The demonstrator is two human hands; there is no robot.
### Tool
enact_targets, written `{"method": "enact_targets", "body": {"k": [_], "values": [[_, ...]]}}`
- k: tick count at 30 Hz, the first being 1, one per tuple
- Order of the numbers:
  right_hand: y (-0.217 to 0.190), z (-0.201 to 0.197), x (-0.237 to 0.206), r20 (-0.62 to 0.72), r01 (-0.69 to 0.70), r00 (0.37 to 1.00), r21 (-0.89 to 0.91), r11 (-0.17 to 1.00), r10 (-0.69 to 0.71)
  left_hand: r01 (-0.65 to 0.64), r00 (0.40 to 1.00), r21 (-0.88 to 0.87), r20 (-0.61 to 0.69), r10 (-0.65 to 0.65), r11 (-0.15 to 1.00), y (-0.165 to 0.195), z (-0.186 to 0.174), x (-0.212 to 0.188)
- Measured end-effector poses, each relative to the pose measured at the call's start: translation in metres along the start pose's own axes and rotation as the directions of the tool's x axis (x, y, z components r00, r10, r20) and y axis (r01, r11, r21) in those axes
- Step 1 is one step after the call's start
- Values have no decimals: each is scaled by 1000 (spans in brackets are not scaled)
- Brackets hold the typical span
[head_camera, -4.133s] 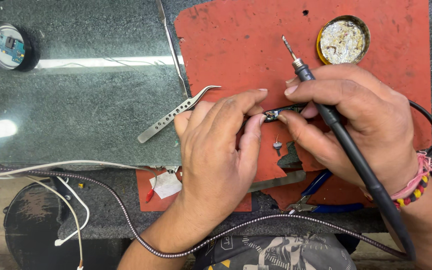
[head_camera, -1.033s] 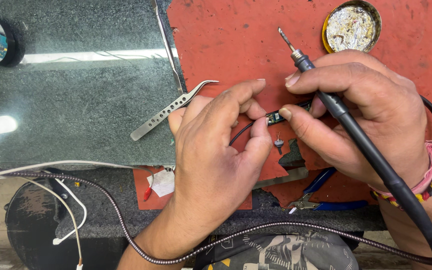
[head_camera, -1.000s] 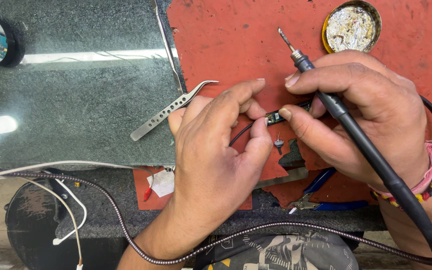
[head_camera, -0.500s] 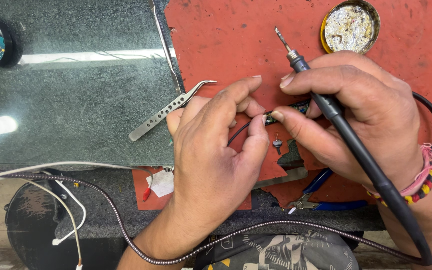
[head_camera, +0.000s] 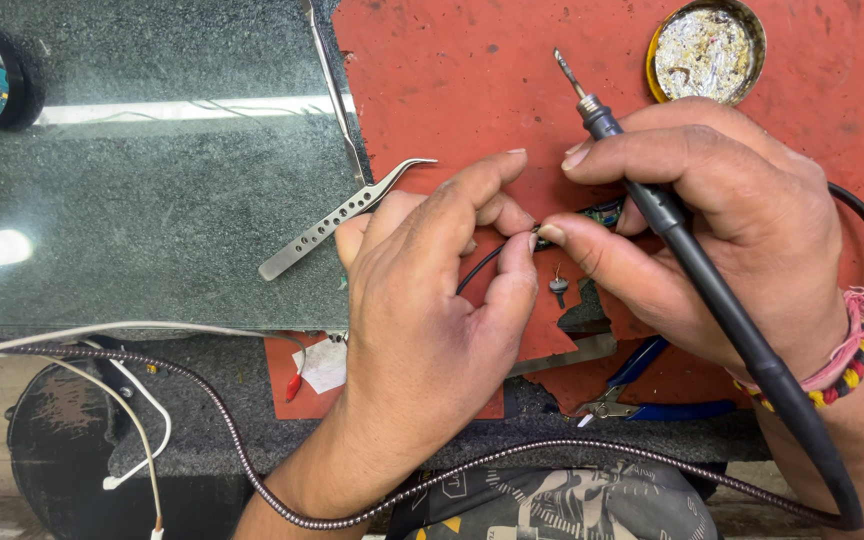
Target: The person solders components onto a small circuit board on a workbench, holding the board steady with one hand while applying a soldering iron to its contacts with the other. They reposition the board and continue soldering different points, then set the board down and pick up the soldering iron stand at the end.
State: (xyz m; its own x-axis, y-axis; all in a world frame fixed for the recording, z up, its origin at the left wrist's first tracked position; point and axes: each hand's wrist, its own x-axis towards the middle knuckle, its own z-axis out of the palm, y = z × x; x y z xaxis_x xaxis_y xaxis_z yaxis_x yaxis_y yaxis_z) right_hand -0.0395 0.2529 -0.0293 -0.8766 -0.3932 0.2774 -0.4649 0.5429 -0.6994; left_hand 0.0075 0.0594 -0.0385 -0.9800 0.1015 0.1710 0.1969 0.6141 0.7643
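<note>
My left hand [head_camera: 432, 300] pinches a thin black wire [head_camera: 477, 272] between thumb and fingers over the red mat [head_camera: 472, 90]. My right hand [head_camera: 722, 230] grips a black soldering iron [head_camera: 672, 230], its metal tip pointing up and left and away from the work. The right thumb and forefinger also pinch a small part where both hands meet; the part is mostly hidden. A tiny metal piece [head_camera: 558, 287] lies on the mat just below the fingertips.
Curved steel tweezers [head_camera: 337, 220] lie left of my left hand on the glass top. A round tin of metal scraps [head_camera: 707, 50] sits at the mat's far right. Blue-handled pliers [head_camera: 642, 385] rest near the front edge. A braided cable [head_camera: 202, 400] and white wires cross below.
Across the frames both hands stay pinched together at the same spot. The soldering iron tilts slightly and its tip shifts a little leftward. The view has drifted slightly.
</note>
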Motion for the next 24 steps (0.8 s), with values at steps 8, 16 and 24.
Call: {"method": "enact_targets", "body": {"k": [8, 16, 24], "values": [[-1, -1, 1, 19, -14, 1000, -7, 1000, 14, -15, 1000, 3, 15, 15, 1000, -1, -1, 0], [-1, 0, 1, 25, -15, 1000, -29, 999, 15, -3, 1000, 8, -3, 3, 1000, 0, 1, 0], [2, -2, 0, 31, -57, 998, 34, 998, 56, 9, 1000, 21, -17, -9, 1000, 0, 4, -1]]}}
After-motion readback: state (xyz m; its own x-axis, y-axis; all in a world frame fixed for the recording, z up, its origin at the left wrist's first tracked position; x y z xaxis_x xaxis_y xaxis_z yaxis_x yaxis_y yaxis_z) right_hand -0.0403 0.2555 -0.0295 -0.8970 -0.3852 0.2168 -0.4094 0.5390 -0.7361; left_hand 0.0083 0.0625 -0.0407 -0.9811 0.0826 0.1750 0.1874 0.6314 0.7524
